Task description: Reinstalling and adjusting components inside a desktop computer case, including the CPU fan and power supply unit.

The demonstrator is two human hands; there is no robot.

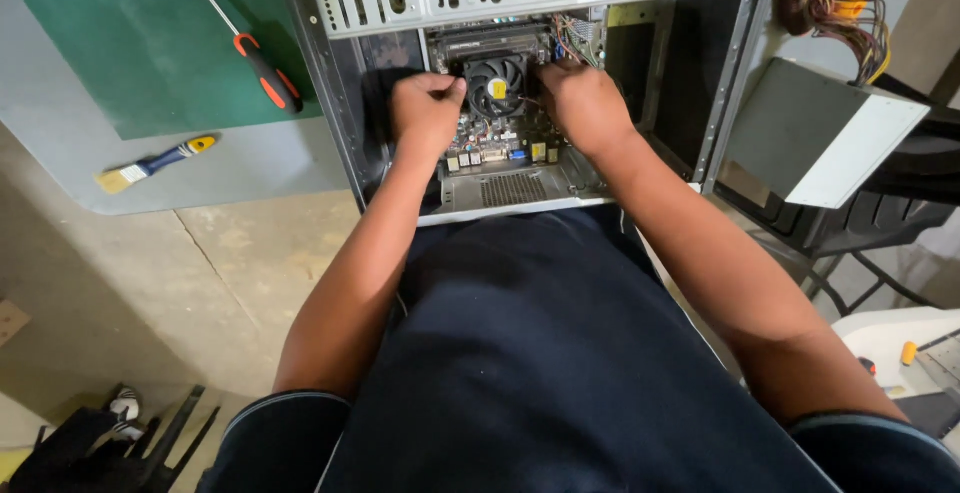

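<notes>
While both forearms reach into the open computer case [340,83], the left hand [425,108] and right hand [582,105], fingers curled, pinch opposite sides of the cooler fan [496,83]

Bare forearms, dark navy short-sleeved shirt (thin pale trim at the sleeve hems), no gloves

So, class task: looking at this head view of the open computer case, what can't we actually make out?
- Fingertips of the left hand and right hand: curled out of view beside the cooler fan, so any grip is unclear.
- Motherboard parts: too small.
- Screwdriver tip: cut off by the top edge.
- Power supply wiring: runs off the top edge.
</notes>
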